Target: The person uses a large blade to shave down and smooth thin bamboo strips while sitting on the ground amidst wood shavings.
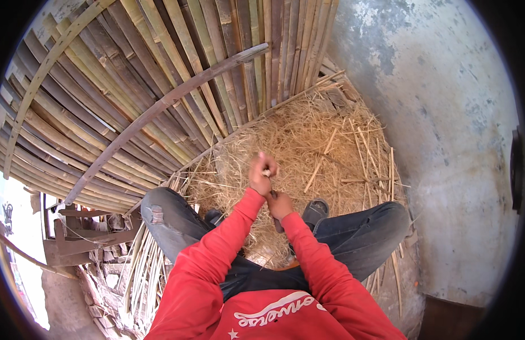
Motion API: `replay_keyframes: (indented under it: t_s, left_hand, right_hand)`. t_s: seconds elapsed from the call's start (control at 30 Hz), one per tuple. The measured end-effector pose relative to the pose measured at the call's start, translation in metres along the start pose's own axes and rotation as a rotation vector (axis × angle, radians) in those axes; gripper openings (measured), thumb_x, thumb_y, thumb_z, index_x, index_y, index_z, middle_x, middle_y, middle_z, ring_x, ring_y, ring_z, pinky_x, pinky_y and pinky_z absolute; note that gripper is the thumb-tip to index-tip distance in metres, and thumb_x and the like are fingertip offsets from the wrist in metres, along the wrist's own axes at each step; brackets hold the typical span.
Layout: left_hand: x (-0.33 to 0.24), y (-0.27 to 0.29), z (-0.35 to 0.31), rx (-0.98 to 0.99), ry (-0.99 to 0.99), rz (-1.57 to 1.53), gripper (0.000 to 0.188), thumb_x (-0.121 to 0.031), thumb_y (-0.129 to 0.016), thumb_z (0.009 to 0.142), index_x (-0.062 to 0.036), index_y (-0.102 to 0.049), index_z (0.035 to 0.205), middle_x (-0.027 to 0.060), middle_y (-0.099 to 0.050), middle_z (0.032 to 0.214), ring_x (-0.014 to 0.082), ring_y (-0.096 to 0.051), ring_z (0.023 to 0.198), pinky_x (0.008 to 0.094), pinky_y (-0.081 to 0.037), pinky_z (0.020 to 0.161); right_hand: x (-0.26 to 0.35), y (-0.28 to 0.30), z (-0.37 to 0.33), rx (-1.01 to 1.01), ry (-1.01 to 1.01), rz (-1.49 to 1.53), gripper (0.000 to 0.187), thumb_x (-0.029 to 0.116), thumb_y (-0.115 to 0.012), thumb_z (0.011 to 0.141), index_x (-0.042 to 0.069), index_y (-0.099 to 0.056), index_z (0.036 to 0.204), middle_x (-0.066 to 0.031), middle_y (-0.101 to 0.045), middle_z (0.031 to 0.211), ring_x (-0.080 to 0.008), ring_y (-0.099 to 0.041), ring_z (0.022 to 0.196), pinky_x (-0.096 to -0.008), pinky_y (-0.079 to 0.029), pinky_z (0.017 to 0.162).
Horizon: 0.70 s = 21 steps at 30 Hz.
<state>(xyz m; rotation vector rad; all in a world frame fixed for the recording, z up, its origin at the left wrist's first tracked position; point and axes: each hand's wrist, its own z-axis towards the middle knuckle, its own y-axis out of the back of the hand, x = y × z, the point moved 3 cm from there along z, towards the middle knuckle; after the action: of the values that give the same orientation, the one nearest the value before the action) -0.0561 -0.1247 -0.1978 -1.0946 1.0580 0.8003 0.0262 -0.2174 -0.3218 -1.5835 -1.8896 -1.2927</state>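
Note:
My left hand (261, 174) is closed, its fingers curled around a thin pale piece, seemingly a bamboo strip (266, 173), of which only a small end shows. Just below and to the right, my right hand (281, 206) grips a dark wooden handle (278, 226) whose lower end sticks out toward my lap. Whatever tool sits on that handle is hidden by my hands. Both hands are close together between my bent knees, above a heap of fine bamboo shavings (273, 133).
A slatted bamboo screen (177, 79) with a curved crossbar (166, 102) stands ahead and left. To the right rises a stained grey wall (438, 130). Loose bamboo sticks (367, 150) lie on the shavings, and a bundle of thin strips (140, 272) rests by my left knee.

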Motion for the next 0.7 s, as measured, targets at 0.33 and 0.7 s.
replay_keyframes:
  t_s: [0.33, 0.7]
  left_hand:
    - [-0.051, 0.054, 0.040, -0.059, 0.091, -0.383, 0.048, -0.041, -0.043, 0.096, -0.0122, -0.034, 0.059, 0.0014, -0.028, 0.051, 0.0172, -0.027, 0.046, 0.0349, -0.028, 0.050]
    - [-0.100, 0.096, 0.047, -0.172, 0.191, -0.573, 0.046, -0.043, -0.041, 0.092, -0.0179, -0.029, 0.055, -0.0035, -0.024, 0.049, 0.0148, -0.021, 0.043, 0.0314, -0.023, 0.045]
  right_hand:
    - [0.017, -0.006, -0.016, 0.342, -0.062, 0.453, 0.019, 0.019, -0.066, 0.096, 0.002, -0.060, 0.091, -0.0045, -0.052, 0.060, -0.0152, -0.052, 0.044, -0.0325, -0.041, 0.039]
    - [0.010, 0.016, -0.030, 0.699, -0.148, 0.639, 0.013, 0.016, -0.060, 0.096, 0.005, -0.054, 0.095, -0.0027, -0.048, 0.061, -0.0123, -0.041, 0.040, -0.0316, -0.037, 0.039]
